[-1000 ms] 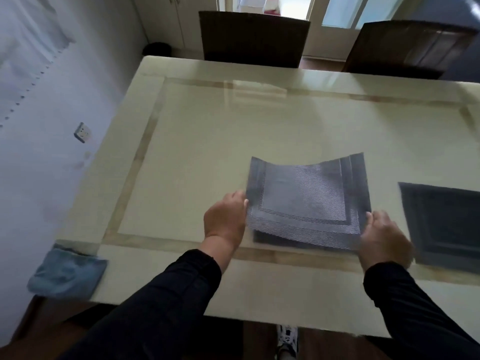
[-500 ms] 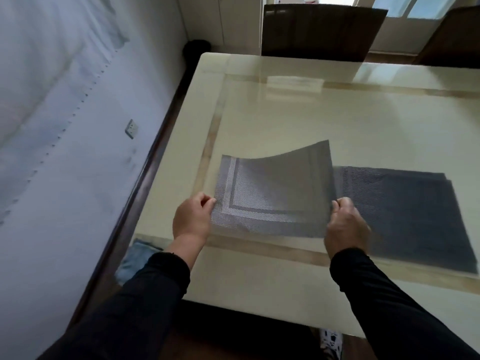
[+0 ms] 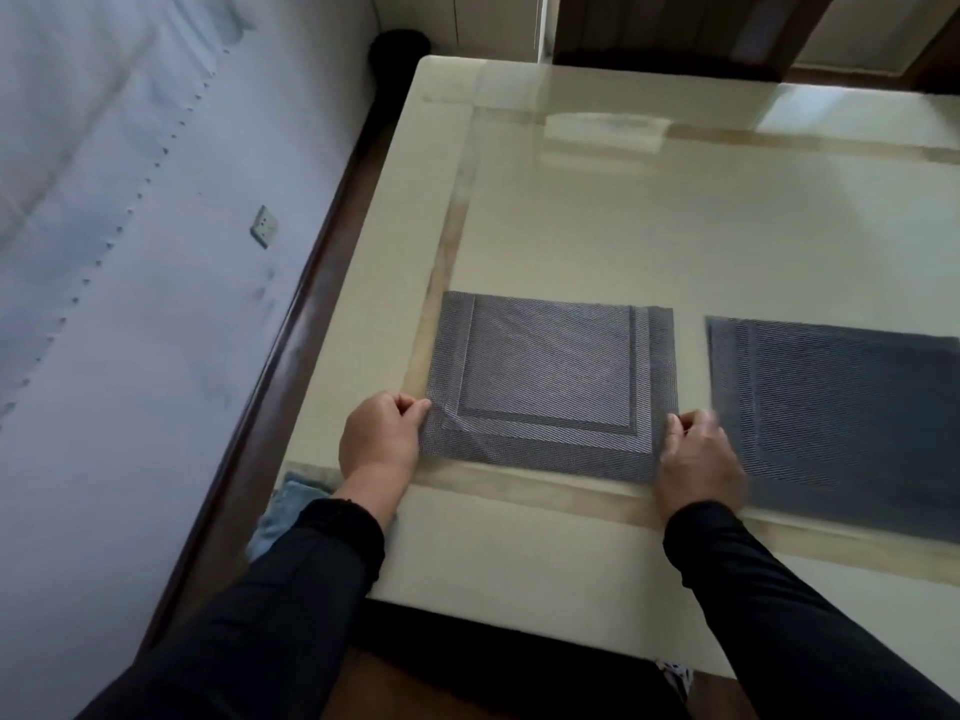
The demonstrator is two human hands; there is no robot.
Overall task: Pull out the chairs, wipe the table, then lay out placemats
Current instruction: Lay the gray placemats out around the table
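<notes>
A grey woven placemat point(image 3: 550, 381) lies flat on the cream table point(image 3: 649, 215) near its left end. My left hand point(image 3: 382, 439) pinches the mat's near left corner. My right hand point(image 3: 698, 459) grips the near right corner. Just to the right, a second, darker grey placemat point(image 3: 841, 418) rests flat on the table, a narrow gap apart from the first. A dark wooden chair point(image 3: 670, 33) stands past the table's far edge.
A blue cloth point(image 3: 291, 506) sits at the table's near left corner, partly behind my left sleeve. A white wall with a socket point(image 3: 264, 227) runs close along the table's left side. Another dark chair point(image 3: 940, 59) shows at the far right.
The lifted, curled placemat has come down flat on the table, to the left of the darker mat. Both hands stayed on its near corners and the view shifted left.
</notes>
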